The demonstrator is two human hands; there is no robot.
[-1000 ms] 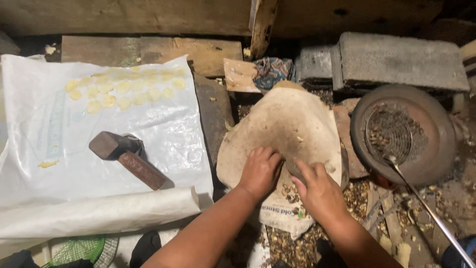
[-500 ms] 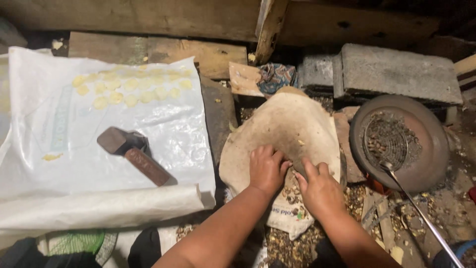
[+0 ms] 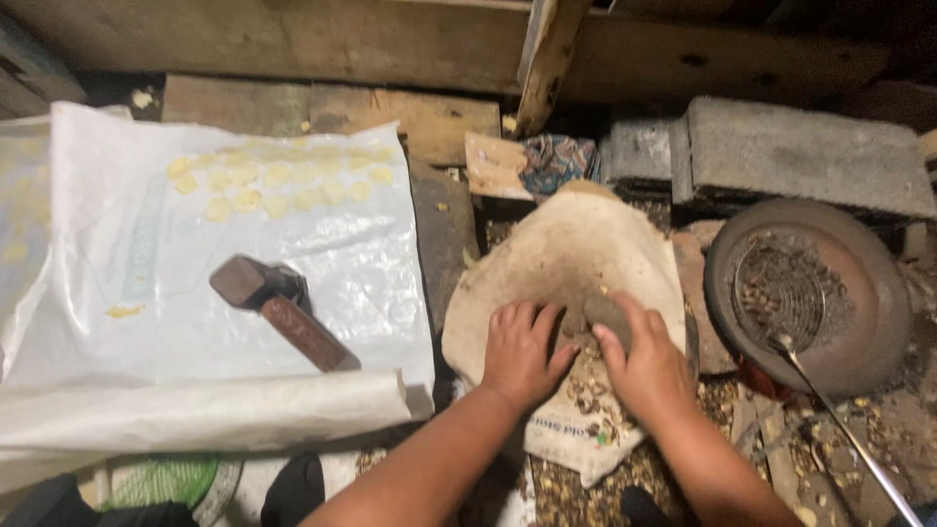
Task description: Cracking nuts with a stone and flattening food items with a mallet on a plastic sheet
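My left hand (image 3: pixel 522 351) lies palm down, fingers spread a little, on the near edge of a worn tan cloth (image 3: pixel 566 244) draped over a rounded slab. My right hand (image 3: pixel 644 366) sits beside it, thumb and fingers curled around a small dark stone-like lump (image 3: pixel 603 314) on the cloth. Broken shells and husk bits (image 3: pixel 586 395) lie under and between both hands, on a printed sack (image 3: pixel 576 439). To the left, a rusty hammer (image 3: pixel 278 307) rests on a white plastic sheet (image 3: pixel 146 371), apart from both hands.
Rows of flat yellow discs (image 3: pixel 283 181) lie at the far side of the sheet. On the right stands a round dark pan (image 3: pixel 869 322) with a wire skimmer (image 3: pixel 781 293) in it. Concrete blocks (image 3: pixel 800 156) and wooden planks (image 3: pixel 322 112) line the back. Shell debris covers the ground.
My right hand has reached slightly forward and closed around the dark lump. The left hand stays on the cloth's near edge. The hammer has not moved.
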